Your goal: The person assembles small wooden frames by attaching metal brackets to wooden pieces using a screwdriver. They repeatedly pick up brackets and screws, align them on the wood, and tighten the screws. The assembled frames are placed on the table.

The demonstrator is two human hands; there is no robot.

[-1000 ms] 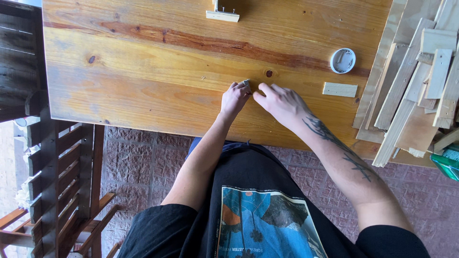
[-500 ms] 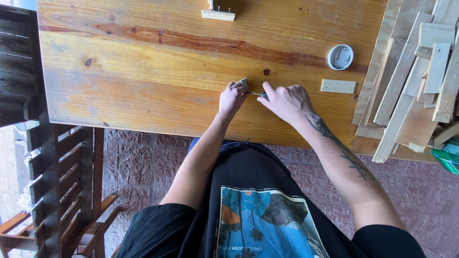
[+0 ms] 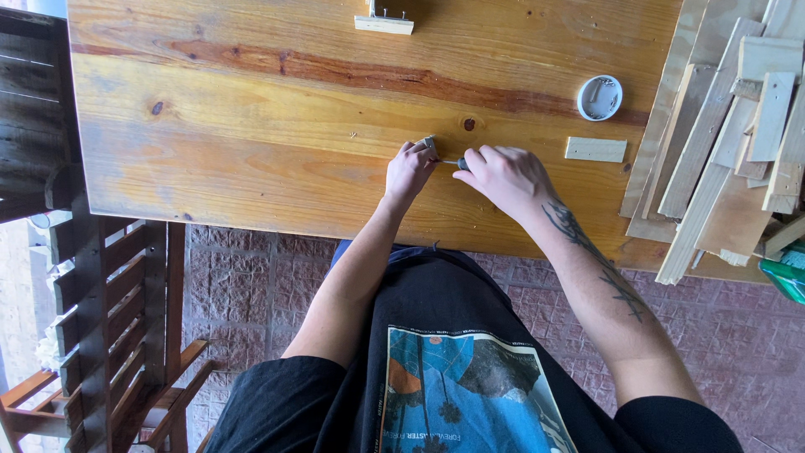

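The left hand (image 3: pixel 409 170) pinches a small greyish piece (image 3: pixel 429 143) between its fingertips, closed on it just above the table surface, while the right hand (image 3: pixel 501 174) is curled shut around a slim tool (image 3: pixel 454 162), probably a small screwdriver, whose dark handle end and thin metal shaft show between the two hands. The shaft runs roughly left to right, parallel to the near edge of the wooden table (image 3: pixel 251 126), its tip pointing from the right hand toward the left hand's fingers; whether the tip touches the small piece cannot be told, since the piece is too small and partly hidden by the fingertips. Both hands sit close together near the middle of the table's near half, just below a dark knot in the wood, and the left hand is the nearer one to the piece, with the tool lying just to its right. Toward the right edge lie a small flat wooden block (image 3: pixel 595 149) and, beyond it, a round white container (image 3: pixel 599 98) with small items inside. A heap of wooden slats (image 3: pixel 729 143) covers the right end of the table. At the far edge, near the middle, sits a pale wooden piece with pins (image 3: pixel 384 23). A dark wooden chair (image 3: pixel 92 277) stands off the left end, over the brick floor (image 3: pixel 251 285).
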